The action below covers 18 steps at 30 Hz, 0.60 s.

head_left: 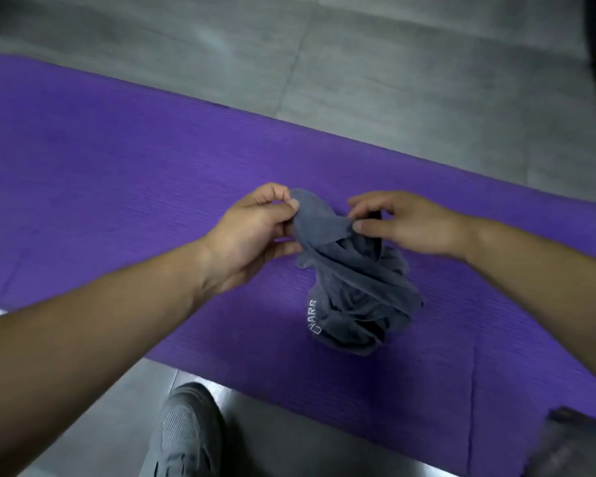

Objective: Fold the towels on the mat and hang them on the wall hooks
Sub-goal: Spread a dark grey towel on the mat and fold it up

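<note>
A grey towel (355, 287) with white lettering hangs crumpled over the purple mat (117, 187), its lower end bunched on the mat. My left hand (252, 232) pinches the towel's upper edge between thumb and fingers. My right hand (406, 222) pinches the same edge a short way to the right, thumb against the cloth. No wall hooks are in view.
The mat lies on a grey tiled floor (358, 63). My grey shoe (186, 432) stands on the floor by the mat's near edge. A dark grey thing (572, 445), blurred, sits at the bottom right corner.
</note>
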Available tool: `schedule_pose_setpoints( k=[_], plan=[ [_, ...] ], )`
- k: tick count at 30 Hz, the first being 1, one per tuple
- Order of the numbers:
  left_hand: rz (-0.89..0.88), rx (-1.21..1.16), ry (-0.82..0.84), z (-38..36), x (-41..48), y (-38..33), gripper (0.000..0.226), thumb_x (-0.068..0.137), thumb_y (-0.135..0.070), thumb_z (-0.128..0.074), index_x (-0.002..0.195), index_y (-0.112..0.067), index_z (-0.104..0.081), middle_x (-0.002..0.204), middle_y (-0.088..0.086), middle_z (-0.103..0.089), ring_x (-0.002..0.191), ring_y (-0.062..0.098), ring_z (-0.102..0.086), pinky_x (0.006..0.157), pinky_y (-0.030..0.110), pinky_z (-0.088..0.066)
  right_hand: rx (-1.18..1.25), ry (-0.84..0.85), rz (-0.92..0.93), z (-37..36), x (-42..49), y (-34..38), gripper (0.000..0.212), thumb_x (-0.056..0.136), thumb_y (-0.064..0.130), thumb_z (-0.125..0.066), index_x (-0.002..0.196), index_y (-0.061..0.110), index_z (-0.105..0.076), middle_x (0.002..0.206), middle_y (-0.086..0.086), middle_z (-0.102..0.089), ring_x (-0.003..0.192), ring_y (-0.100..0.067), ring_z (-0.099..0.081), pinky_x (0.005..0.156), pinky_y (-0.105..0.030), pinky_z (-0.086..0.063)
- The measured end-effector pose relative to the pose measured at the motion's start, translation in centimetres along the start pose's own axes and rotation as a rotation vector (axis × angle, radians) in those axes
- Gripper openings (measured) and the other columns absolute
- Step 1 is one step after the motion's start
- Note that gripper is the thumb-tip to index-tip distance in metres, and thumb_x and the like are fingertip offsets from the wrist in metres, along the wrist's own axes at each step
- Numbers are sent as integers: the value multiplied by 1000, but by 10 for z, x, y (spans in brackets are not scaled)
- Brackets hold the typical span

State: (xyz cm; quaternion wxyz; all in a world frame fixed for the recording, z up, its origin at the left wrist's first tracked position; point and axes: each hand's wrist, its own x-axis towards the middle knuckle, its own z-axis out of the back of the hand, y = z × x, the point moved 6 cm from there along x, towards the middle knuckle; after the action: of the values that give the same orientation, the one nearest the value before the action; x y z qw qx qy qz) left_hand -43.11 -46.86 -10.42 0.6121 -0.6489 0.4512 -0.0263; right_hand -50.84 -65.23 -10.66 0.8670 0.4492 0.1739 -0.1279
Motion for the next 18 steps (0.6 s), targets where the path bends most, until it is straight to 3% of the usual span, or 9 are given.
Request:
schedule_pose_setpoints(
  k=[3, 5, 6, 9, 11, 13, 18],
  plan=[
    [-35, -5, -44, 18, -19, -13, 17, 99, -9, -45, 89, -21, -51, 95, 8, -55, 81, 18, -56, 71, 33, -52, 200, 112, 25, -3, 3, 24, 8, 92, 19, -68, 87, 13, -68, 89, -4, -67, 84, -13, -59, 86, -29, -44],
    [-45, -24, -43, 31, -30, -20, 3, 97, -18, -51, 96, -18, -54, 94, 9, -58, 83, 19, -58, 71, 31, -51, 199, 134, 75, -9, 5, 37, 11, 92, 25, -70, 87, 15, -68, 79, 1, -64, 76, -7, -56, 77, -24, -44],
    [-51, -32, -42, 37, -34, -22, 7, 95, -23, -56, 96, -16, -56, 93, 10, -59, 84, 20, -58, 74, 32, -50, 169, 134, 84, -14, 6, 41, 14, 90, 31, -71, 91, 18, -70, 77, 5, -64, 73, -4, -57, 75, -19, -44],
    [-103, 35, -52, 52, -48, -28, 11, 95, -23, -62, 86, -17, -60, 81, 4, -61, 74, 15, -58, 70, 28, -50, 104, 209, 73, -30, 6, 49, 33, 83, 48, -69, 107, 26, -73, 86, 9, -73, 83, 0, -66, 82, -15, -49],
    [-137, 61, -85, 61, -59, -28, 14, 97, -21, -58, 84, -19, -59, 76, -1, -60, 68, 10, -57, 63, 22, -50, 8, 283, 78, -42, 3, 49, 38, 83, 56, -65, 103, 25, -74, 94, 8, -75, 92, -4, -67, 92, -29, -52],
    [-155, 37, -152, 74, -70, -21, 15, 99, -21, -56, 84, -21, -58, 75, -4, -60, 65, 7, -58, 61, 21, -51, -91, 337, 82, -50, -3, 49, 41, 88, 59, -62, 95, 21, -75, 91, 1, -73, 86, -4, -62, 92, -39, -52],
    [-73, -102, -390, 121, -93, 35, 9, 99, -26, -58, 91, -23, -62, 76, -7, -68, 66, 7, -63, 59, 23, -54, 9, 318, -61, -62, -15, 38, 34, 89, 50, -59, 102, 24, -77, 101, 5, -74, 92, -5, -65, 82, -27, -56]
  ],
)
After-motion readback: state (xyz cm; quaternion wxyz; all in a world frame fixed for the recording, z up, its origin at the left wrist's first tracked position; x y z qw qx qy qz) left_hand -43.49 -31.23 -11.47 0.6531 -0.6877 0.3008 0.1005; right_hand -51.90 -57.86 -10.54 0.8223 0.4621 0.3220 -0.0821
